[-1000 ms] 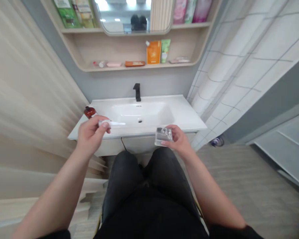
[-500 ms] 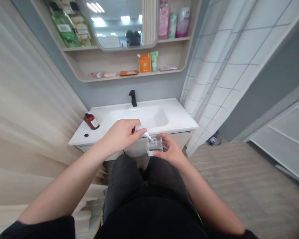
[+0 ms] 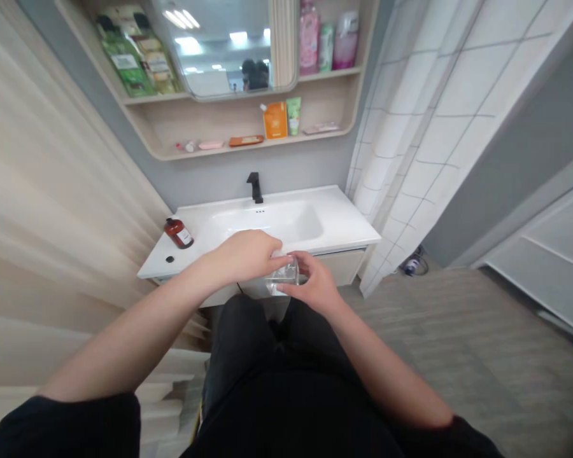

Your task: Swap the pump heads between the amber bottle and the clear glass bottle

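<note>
My right hand [image 3: 315,283] grips a small clear square cup [image 3: 283,277] in front of the white sink counter [image 3: 344,222]. My left hand [image 3: 248,254] is closed over the cup's top, fingers pinched around a white toothbrush whose handle is mostly hidden inside the cup and under my fingers. Both hands meet just before the counter's front edge, above my dark trousers.
A brown pump bottle [image 3: 178,233] and a small black cap [image 3: 170,259] sit on the counter's left. A black tap [image 3: 253,187] stands behind the basin. Shelves with tubes and bottles [image 3: 277,119] surround a mirror. A white shower curtain [image 3: 424,146] hangs right; a ribbed wall is left.
My left hand carried the white toothbrush from the left across to the cup and pushed it down in. The cup and right hand shifted slightly left and tilted.
</note>
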A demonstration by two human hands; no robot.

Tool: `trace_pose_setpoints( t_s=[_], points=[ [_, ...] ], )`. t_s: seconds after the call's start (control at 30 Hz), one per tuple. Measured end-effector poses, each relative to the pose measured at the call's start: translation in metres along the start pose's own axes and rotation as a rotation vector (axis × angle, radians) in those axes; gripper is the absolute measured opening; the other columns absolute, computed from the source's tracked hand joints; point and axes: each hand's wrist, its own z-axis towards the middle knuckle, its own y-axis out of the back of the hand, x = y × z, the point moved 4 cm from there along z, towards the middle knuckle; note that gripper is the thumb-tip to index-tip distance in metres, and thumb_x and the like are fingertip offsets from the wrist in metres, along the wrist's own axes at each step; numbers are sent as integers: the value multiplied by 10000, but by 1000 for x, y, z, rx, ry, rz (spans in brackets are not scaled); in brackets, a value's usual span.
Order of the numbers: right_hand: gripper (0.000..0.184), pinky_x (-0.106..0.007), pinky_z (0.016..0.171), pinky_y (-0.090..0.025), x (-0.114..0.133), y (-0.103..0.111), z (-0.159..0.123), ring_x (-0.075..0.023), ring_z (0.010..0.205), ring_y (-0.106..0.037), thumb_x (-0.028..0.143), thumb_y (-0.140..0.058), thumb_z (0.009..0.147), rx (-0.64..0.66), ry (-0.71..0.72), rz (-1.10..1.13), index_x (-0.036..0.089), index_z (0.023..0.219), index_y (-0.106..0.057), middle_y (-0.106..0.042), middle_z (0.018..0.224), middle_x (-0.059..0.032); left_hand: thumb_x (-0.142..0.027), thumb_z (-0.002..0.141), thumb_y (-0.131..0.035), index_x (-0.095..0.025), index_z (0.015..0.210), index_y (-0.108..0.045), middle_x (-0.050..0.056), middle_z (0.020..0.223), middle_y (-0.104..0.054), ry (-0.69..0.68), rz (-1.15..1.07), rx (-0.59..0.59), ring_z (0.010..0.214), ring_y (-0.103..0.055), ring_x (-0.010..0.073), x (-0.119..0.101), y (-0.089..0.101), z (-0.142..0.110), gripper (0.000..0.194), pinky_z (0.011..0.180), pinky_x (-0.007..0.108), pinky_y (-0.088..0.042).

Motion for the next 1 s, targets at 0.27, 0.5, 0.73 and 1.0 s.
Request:
trace_pose_setpoints(
  t_s=[0.27, 0.5, 0.73, 1.0],
  points=[
    [804, -541, 1120, -625, 7, 1, 7, -353, 1193, -788, 551, -1064, 669, 7, 47, 37, 271, 1348, -736, -820, 1323, -100, -297, 911, -783, -262, 1368, -744, 94, 1356, -778, -328, -314, 89, 1201, -745, 293, -3, 23, 0, 460, 1068, 401, -564],
    [859, -531, 1177, -607, 4, 3, 7, -348, 1241, -785, 547, -1081, 663, 40, 53, 130, 282, 1395, -719, -816, 1334, -91, -341, 957, -774, -255, 1397, -724, 110, 1346, -783, -214, -484, -88, 1168, -757, 288, 8, 7, -9, 451, 1092, 468, -598],
    [839, -531, 1196, -597, 13, 4, 4, -363, 1300, -768, 543, -1085, 675, 92, 52, 227, 295, 1387, -716, -802, 1388, -93, -337, 916, -865, -306, 1626, -547, 146, 1445, -749, -158, -821, -234, 1258, -760, 294, 10, -35, -25, 778, 1145, 481, -596],
    [863, -545, 1188, -607, 17, 4, 0, -375, 1279, -776, 563, -1102, 641, 132, 21, 237, 302, 1371, -723, -802, 1380, -96, -484, 977, -805, -321, 1640, -493, 137, 1346, -763, -177, -1046, -303, 1178, -776, 271, 18, -56, -30, 751, 1052, 433, -619]
  ],
)
